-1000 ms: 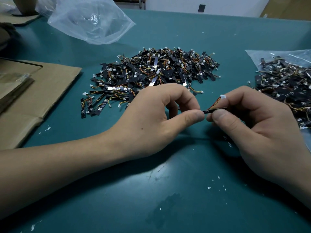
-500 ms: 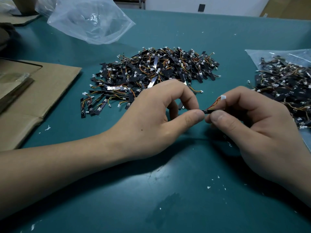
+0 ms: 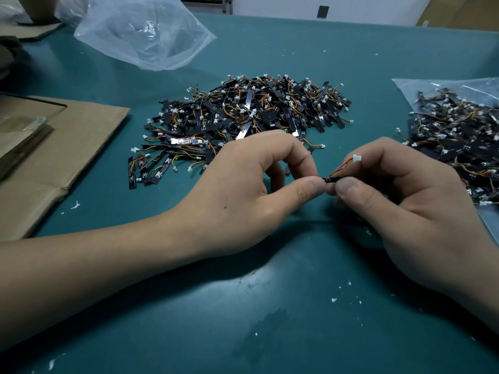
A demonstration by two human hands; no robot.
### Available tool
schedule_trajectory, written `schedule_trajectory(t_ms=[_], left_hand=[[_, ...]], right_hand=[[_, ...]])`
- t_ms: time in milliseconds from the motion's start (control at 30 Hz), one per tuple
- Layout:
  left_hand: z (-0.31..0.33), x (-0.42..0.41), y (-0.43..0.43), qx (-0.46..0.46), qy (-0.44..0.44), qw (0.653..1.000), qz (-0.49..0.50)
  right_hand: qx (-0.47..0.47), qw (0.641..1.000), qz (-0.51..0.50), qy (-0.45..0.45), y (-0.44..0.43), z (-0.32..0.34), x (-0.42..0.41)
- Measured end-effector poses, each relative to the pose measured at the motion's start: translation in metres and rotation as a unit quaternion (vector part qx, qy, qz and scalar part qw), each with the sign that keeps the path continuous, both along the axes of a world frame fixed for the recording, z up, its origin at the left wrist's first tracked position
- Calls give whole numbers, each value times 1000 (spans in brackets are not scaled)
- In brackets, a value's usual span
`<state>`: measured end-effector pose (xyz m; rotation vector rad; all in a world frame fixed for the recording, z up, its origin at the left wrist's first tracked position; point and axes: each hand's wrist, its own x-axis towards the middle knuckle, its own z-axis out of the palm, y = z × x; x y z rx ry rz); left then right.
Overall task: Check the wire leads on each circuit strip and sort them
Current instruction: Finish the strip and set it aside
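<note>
Head view: a thin black circuit strip (image 3: pixel 330 180) is held between both hands over the teal counter (image 3: pixel 243 306), a little right of centre. The left hand (image 3: pixel 251 195) pinches the strip's end between thumb and forefinger, its fingers (image 3: pixel 310 186) closed narrowly on the tip. The right hand (image 3: pixel 405 201) pinches the same strip from the other side with the thumb on top, and most of the strip's length is hidden inside that hand. Red, orange and yellow wire leads (image 3: pixel 340 170) rise from the strip to a small white connector (image 3: pixel 356 158) lying against the right forefinger.

Just beyond the left knuckles spreads a loose pile of black circuit strips (image 3: pixel 251 114), its near edge partly hidden by that hand. To the right, a second heap of strips (image 3: pixel 459 136) lies on a flat clear plastic bag (image 3: pixel 421 85), and the heap's nearest pieces come close to the back of the right hand. A band of teal surface separates the two heaps.

At the left lies a flat sheet of brown cardboard (image 3: pixel 67 147), its corner near the pile's outlying strips but apart from them. A crumpled clear plastic bag (image 3: pixel 143 33) sits far back on the left. The counter's far edge runs along the top. Between the forearms a broad stretch of counter carries scattered white flecks (image 3: pixel 334 300).
</note>
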<state>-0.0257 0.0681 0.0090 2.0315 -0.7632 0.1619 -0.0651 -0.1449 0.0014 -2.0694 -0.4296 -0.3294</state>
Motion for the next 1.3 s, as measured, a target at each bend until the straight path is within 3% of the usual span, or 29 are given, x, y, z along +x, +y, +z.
schedule_trajectory(t_ms=[700,900,1000,1133,1233,1300], left_hand=[[0,0,0,-8,5,1000,16],[2,0,-1,-5,2,1000,17],[-3,0,-2,25,-18,998,53],[-10,-2,-3,177,-49,977,109],[-11,-2,-5,280,-78,951,103],[-11,-3,-6,296,-77,947,101]], right_hand=[[-13,999,16,34,2,4,-2],[-122,991,52,16,2,4,-2],[-53,997,38,33,0,2,1],[215,974,-54,38,-5,1,16],[200,978,-44,47,-9,-3,16],[147,987,-20,56,-5,-4,12]])
